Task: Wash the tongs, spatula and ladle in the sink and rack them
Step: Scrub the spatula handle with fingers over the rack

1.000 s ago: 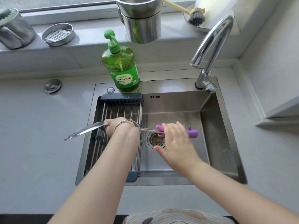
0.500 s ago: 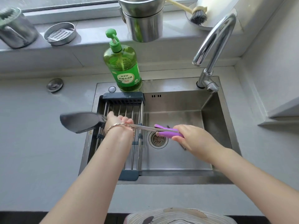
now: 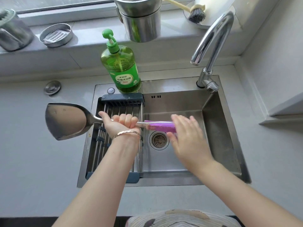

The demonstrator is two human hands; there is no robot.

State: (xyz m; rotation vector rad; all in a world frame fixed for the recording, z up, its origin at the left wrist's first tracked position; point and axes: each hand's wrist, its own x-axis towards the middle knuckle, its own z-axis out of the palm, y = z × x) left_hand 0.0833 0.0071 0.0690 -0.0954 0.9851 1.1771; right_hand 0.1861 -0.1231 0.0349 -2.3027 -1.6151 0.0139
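Left hand (image 3: 122,124) grips the spatula (image 3: 68,120), blade now turned flat-up at the sink's (image 3: 219,128) left edge; right hand (image 3: 185,136), opened, rubs the handle: washing continues.

Grey countertop (image 3: 29,145) runs left & right, w/ a round metal plug cap (image 3: 52,87) set in it at far left. Far side: grey window ledge (image 3: 85,38) under the window frame (image 3: 65,7); daylight comes in from there. Plain grey wall (image 3: 278,54) on the right, w/ a pale shelf edge (image 3: 285,110) jutting out near it.
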